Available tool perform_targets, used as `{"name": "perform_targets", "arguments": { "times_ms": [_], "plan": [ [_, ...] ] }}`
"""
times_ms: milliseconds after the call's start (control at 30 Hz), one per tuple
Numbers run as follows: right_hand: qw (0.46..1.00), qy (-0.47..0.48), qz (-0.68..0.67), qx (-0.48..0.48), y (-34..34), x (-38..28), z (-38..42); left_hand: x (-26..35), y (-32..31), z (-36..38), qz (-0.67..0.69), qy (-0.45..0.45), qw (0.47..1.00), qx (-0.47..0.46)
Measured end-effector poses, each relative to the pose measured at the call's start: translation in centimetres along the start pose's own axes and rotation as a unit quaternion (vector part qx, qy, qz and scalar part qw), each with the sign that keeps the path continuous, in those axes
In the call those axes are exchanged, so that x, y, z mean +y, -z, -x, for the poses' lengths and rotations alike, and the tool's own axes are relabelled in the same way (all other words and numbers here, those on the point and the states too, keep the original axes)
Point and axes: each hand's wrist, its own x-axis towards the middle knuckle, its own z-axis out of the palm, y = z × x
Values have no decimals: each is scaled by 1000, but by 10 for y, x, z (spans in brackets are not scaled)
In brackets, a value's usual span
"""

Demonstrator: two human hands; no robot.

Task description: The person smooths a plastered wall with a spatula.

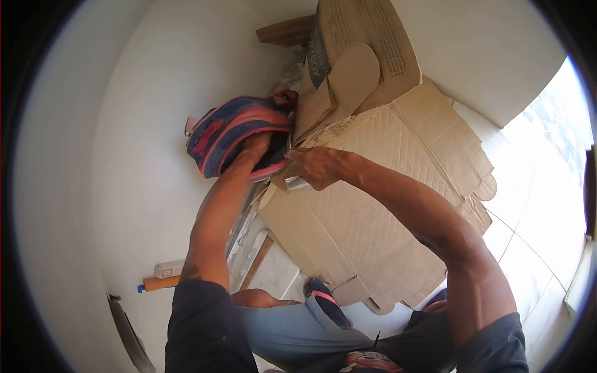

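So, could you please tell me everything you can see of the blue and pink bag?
The bag is dark blue with pinkish-red bands and trim, and looks like soft fabric. A small pale pink tab sticks out at its left end. It sits beside the flattened cardboard, its dark opening facing the person. The left hand reaches into that opening, fingers hidden. The right hand is at the opening's right edge; whether it grips the rim is unclear.

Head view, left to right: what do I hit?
Orange blue-tipped item → blue-and-pink bag → right hand → dark object at the right edge. Cardboard and left hand omitted: they overlap others.
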Motion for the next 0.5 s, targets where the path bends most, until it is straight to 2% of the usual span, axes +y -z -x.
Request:
{"name": "perform_targets", "arguments": {
  "times_ms": [100, 200, 267, 300, 367, 433, 500],
  "plan": [
    [1000, 2, 19, -15, 4, 1, 0, -17, 16, 26, 19, -2, 1000, -6],
    [1000, 8, 29, 1, 5, 0, -1, -19, 26, 30, -42, -6, 998, -39],
    [1000, -7, 0, 31, -2, 3, -1, -28, 17, 25, -137, -95, 986, -3],
    [1000, -4, -1, 28, -3, 5, -1, -64, -15, 24, -206, -182, 960, 44],
    [1000, 4, -1, 25, -6, 6, -4, -70, -17, 30, -185, -225, 956, 23],
    [1000, -7, -16, 6, 2, 2, -2, -16, 38, 43, -1, -131, 985, -111],
    [1000, -5, -26, 0, 6, 1, 0, 2, 51, 56, 49, -88, 986, -132]
  ]
}}
